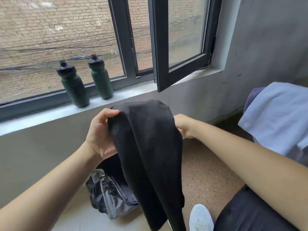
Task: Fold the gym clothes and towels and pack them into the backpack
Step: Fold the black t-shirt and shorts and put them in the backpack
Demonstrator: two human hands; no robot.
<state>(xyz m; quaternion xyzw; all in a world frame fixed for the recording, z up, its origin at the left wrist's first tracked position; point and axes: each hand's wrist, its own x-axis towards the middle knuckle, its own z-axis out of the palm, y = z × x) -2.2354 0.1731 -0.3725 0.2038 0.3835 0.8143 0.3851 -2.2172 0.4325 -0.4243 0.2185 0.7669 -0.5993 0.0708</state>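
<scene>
You sit before a wide window (66, 39) with one dark-framed sash (181, 47) swung inward, brick wall beyond the glass. A black garment (146, 147) hangs at chest height between your hands, its lower end trailing down toward the floor. To your right, a pale blue towel (280, 117) lies draped, well apart from the garment. Below the garment, the grey-and-black backpack (110, 197) slumps on the floor against the wall, its top open. Two dark green bottles (73, 87) stand upright side by side on the sill (41, 119). Your left hand (101, 130) grips the garment's upper edge, thumb pressed on top. Your right hand (183, 125) meets the opposite edge — its fingers are hidden behind the cloth, so their hold cannot be told. A white shoe (200, 217) shows at the bottom.
</scene>
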